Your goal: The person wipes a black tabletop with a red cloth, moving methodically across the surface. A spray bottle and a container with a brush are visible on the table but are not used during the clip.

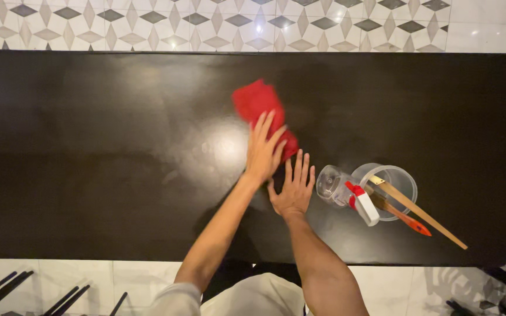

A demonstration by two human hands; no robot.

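So the left hand (264, 147) is laid flat with fingers spread on the near end of a crumpled red cloth (260, 108), pressing it onto the glossy black rectangular table (101, 146). The cloth sits around the middle of the table, a bit toward the far edge. The right hand (293, 188) is flat on the tabletop just near of it, fingers spread wide, gripping nothing. Just right of that hand there's a clear plastic spray bottle with a red and white trigger (346, 192) lying on its side, touching a clear round plastic container (402, 178) with two wooden utensils (417, 213) sticking out toward the near right.
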